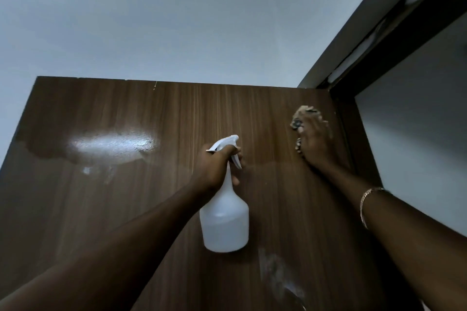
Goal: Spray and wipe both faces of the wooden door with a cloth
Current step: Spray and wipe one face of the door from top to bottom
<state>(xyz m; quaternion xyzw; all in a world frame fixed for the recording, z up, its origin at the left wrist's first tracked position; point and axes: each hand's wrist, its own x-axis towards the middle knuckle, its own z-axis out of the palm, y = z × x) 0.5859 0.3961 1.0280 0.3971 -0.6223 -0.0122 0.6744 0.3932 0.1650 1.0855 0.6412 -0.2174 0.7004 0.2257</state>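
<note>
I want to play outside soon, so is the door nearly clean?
Not yet. Sprayed: a wet patch shines upper left on the door. In hand: the right hand presses the cloth near the top right corner, while the left hand grips the spray bottle. Left: wiping that wet patch, the lower part, and the other face, which isn't visible.

Not much gear on this person tbh. Both forearms are bare as far back as you can see. The only thing worn is a thin gold-coloured chain bracelet [362, 206] with small flat links, sitting loose on the forearm just behind the right hand [316, 144]. The left hand [214, 169], across from the bracelet, is plain bare too.
</note>
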